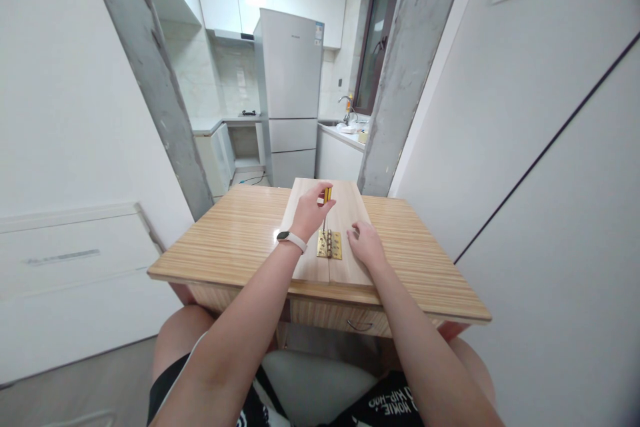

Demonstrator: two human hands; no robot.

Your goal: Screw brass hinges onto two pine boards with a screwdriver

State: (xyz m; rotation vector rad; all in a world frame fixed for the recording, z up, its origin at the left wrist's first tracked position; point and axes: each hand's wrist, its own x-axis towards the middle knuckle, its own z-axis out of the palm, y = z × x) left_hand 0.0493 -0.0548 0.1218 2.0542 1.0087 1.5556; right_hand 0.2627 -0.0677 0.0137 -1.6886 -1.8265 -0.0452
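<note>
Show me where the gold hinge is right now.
In the head view, the gold hinge lies on the pale boards, below the yellow screwdriver, left of the right hand.

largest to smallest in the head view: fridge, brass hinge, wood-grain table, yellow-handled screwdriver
1. Wood-grain table
2. Fridge
3. Brass hinge and yellow-handled screwdriver, unranked: the left hand partly covers the screwdriver.

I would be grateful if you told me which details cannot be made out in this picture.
All in the head view:
Tip of the screwdriver: too small against the hinge to tell whether it sits in a screw.
Part of the screwdriver's grip: covered by the left hand.
Palm of the right hand: turned away from the camera, hidden by the hand itself.
Lettering on the refrigerator: too small to read.
</note>
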